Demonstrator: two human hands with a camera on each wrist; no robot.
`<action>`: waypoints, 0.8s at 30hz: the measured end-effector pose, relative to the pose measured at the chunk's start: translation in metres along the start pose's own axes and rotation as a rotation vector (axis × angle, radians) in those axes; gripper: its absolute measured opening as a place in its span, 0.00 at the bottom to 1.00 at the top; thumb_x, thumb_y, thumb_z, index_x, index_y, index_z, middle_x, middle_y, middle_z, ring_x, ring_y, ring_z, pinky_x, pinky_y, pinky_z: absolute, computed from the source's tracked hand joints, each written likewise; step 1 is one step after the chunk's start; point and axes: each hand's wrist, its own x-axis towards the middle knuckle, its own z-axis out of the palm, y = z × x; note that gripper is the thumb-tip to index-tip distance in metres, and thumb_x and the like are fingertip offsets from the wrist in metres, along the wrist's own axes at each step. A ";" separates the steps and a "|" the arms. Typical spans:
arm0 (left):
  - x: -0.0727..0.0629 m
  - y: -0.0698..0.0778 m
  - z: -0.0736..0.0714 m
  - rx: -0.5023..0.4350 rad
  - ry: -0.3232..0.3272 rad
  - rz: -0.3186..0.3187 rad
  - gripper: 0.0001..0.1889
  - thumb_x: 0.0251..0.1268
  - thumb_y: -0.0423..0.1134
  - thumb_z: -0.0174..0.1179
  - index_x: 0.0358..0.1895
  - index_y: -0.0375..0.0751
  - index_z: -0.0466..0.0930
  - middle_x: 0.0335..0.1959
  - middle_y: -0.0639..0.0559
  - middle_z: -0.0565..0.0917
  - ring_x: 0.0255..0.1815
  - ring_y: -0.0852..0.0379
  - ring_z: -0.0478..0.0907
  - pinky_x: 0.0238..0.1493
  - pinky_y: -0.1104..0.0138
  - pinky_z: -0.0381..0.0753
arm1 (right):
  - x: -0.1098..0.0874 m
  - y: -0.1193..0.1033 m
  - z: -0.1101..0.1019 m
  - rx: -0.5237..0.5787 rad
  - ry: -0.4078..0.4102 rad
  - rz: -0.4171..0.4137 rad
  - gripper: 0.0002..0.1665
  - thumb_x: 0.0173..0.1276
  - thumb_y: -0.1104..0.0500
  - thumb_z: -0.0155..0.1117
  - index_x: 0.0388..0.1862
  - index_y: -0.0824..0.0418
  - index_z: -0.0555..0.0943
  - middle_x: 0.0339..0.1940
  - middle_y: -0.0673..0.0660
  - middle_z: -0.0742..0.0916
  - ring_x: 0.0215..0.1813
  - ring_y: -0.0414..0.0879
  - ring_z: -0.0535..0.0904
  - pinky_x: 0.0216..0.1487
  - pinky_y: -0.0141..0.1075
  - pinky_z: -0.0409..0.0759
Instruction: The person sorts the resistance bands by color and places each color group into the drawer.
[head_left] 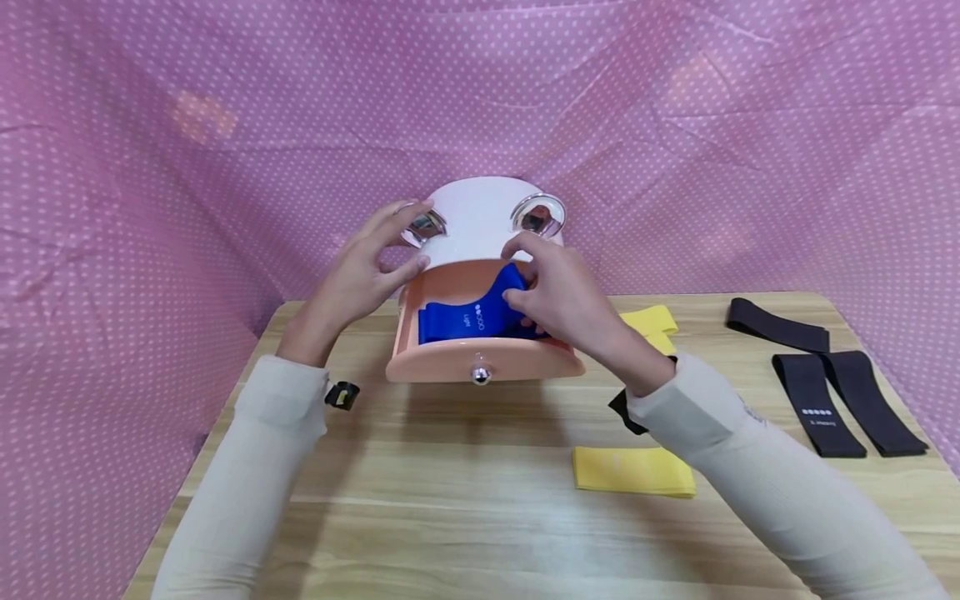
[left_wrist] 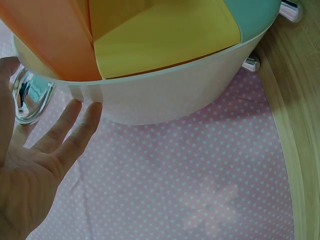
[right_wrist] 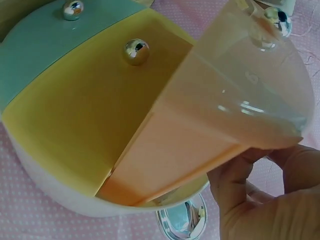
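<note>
A white rounded cabinet [head_left: 478, 218] stands at the table's back, its peach top drawer [head_left: 483, 362] pulled out. Inside the drawer lies a blue resistance band [head_left: 453, 323] printed "Light", its right end raised. My right hand [head_left: 564, 292] reaches over the drawer's right side and pinches that raised end between thumb and curled fingers. On the cabinet's left side, my left hand [head_left: 358, 273] spreads around a chrome side loop [head_left: 426, 227]. Its straight fingertips touch the white wall in the left wrist view.
Below the open drawer are a yellow drawer [right_wrist: 75, 115] and a green drawer [right_wrist: 45, 42] with chrome knobs. A yellow band [head_left: 633, 472] lies at the front, another yellow band [head_left: 651, 320] behind my right forearm. Black bands [head_left: 819, 408] lie at right. Pink dotted cloth [head_left: 480, 92] surrounds the table.
</note>
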 end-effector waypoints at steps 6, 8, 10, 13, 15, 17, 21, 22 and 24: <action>0.000 -0.001 0.000 0.005 -0.002 -0.008 0.36 0.74 0.41 0.66 0.81 0.68 0.64 0.81 0.51 0.65 0.71 0.41 0.75 0.56 0.44 0.89 | -0.004 0.004 0.001 -0.115 0.037 0.012 0.28 0.69 0.65 0.72 0.67 0.61 0.75 0.40 0.66 0.91 0.39 0.55 0.87 0.42 0.44 0.92; 0.000 -0.001 0.000 0.014 -0.004 -0.012 0.36 0.74 0.41 0.66 0.81 0.68 0.64 0.81 0.51 0.65 0.72 0.41 0.74 0.57 0.43 0.88 | -0.005 0.006 0.000 -0.117 0.032 0.029 0.29 0.69 0.65 0.72 0.67 0.61 0.74 0.44 0.67 0.91 0.44 0.58 0.88 0.48 0.49 0.92; 0.000 -0.001 0.000 0.023 -0.002 -0.010 0.36 0.74 0.42 0.66 0.81 0.68 0.64 0.81 0.51 0.64 0.72 0.41 0.74 0.57 0.44 0.88 | -0.005 0.007 -0.002 -0.115 0.028 0.037 0.29 0.69 0.65 0.72 0.67 0.62 0.74 0.47 0.69 0.91 0.47 0.59 0.89 0.51 0.51 0.92; -0.001 -0.001 0.000 0.026 -0.003 -0.008 0.36 0.74 0.42 0.66 0.81 0.67 0.64 0.81 0.51 0.64 0.72 0.41 0.74 0.57 0.44 0.88 | -0.006 0.009 -0.005 -0.110 0.032 0.034 0.27 0.69 0.66 0.71 0.65 0.63 0.74 0.48 0.69 0.91 0.48 0.59 0.91 0.50 0.51 0.92; -0.001 0.000 0.000 0.025 -0.005 -0.009 0.36 0.74 0.42 0.66 0.81 0.67 0.64 0.81 0.51 0.64 0.71 0.41 0.74 0.58 0.44 0.88 | -0.007 0.010 -0.008 -0.113 0.043 0.028 0.26 0.69 0.66 0.71 0.64 0.64 0.75 0.46 0.68 0.92 0.47 0.59 0.91 0.49 0.51 0.93; -0.001 0.000 0.000 0.022 -0.007 -0.013 0.36 0.74 0.42 0.66 0.81 0.68 0.63 0.81 0.51 0.64 0.71 0.41 0.75 0.59 0.43 0.87 | -0.009 0.011 -0.011 -0.113 0.054 0.025 0.25 0.69 0.66 0.71 0.63 0.64 0.76 0.45 0.67 0.92 0.46 0.58 0.91 0.46 0.49 0.93; -0.001 0.001 0.000 0.018 -0.006 -0.016 0.36 0.74 0.42 0.66 0.81 0.68 0.64 0.81 0.51 0.64 0.71 0.41 0.75 0.59 0.43 0.87 | -0.017 0.011 -0.017 -0.106 0.076 0.008 0.22 0.69 0.66 0.70 0.61 0.65 0.78 0.45 0.67 0.91 0.43 0.58 0.90 0.41 0.47 0.92; -0.001 0.001 0.000 0.017 -0.006 -0.015 0.36 0.74 0.42 0.66 0.81 0.68 0.64 0.81 0.51 0.64 0.71 0.41 0.75 0.59 0.43 0.87 | -0.019 0.011 -0.018 -0.106 0.083 0.003 0.22 0.69 0.66 0.70 0.61 0.65 0.78 0.45 0.66 0.91 0.42 0.57 0.90 0.40 0.47 0.92; -0.001 0.001 0.000 0.020 -0.006 -0.014 0.36 0.74 0.42 0.66 0.81 0.68 0.64 0.81 0.51 0.64 0.71 0.41 0.75 0.60 0.43 0.87 | -0.024 0.011 -0.019 -0.101 0.100 -0.015 0.21 0.69 0.65 0.69 0.60 0.65 0.79 0.44 0.65 0.91 0.41 0.57 0.89 0.39 0.46 0.92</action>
